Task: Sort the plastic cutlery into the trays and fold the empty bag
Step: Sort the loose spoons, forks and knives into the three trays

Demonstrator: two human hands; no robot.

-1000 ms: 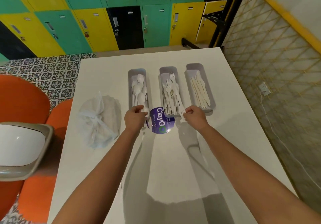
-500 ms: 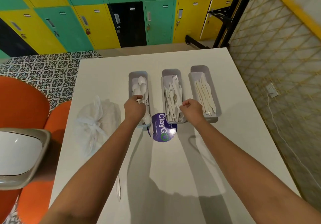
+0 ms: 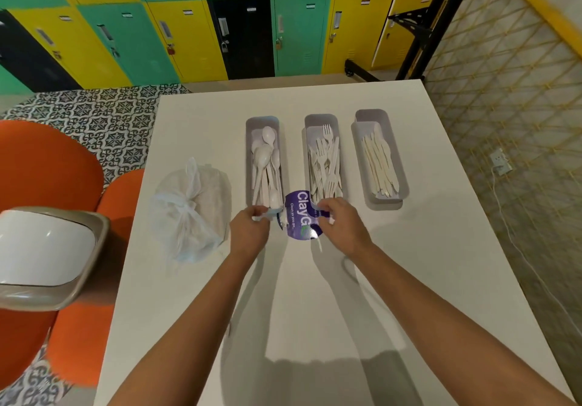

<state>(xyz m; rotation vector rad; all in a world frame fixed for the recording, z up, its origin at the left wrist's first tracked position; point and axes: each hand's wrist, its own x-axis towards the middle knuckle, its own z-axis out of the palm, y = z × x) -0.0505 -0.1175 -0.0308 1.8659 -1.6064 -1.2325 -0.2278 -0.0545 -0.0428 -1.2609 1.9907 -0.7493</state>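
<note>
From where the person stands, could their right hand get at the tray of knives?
Probably yes. The right hand sits just near and left of the knife tray, with bare table between. But it now pinches the ClayGo bag, so it must let go first.

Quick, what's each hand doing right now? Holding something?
Left hand: pinches the left edge of the clear ClayGo bag.
Right hand: pinches the bag's right edge.
</note>
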